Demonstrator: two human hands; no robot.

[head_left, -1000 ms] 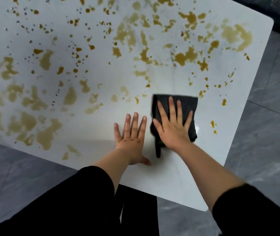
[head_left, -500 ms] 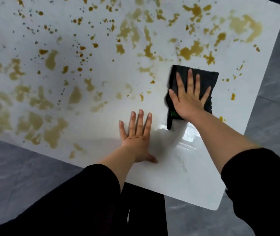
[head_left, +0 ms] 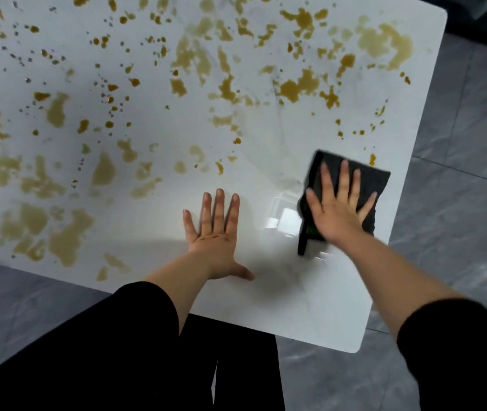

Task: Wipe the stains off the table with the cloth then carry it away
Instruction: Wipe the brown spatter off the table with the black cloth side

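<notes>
A white marble-look table (head_left: 310, 307) fills the view, spattered with brown and yellowish stains (head_left: 298, 87) over its far and left parts. A dark folded cloth (head_left: 375, 179) with a green tag lies near the table's right edge. My right hand (head_left: 340, 212) presses flat on the cloth with fingers spread. To its left, my left hand (head_left: 215, 235) rests flat on bare tabletop, fingers straight, holding nothing. The patch of table around both hands shows no stains and looks glossy.
Grey tiled floor (head_left: 458, 203) lies to the right of and below the table. The table's rounded near-right corner (head_left: 354, 348) is close to my right arm. My dark trousers and black sleeves fill the bottom of the view.
My right hand has slid the cloth back toward me and to the right, near the table's edge, after pushing it away half a second ago. The left hand stayed put.
</notes>
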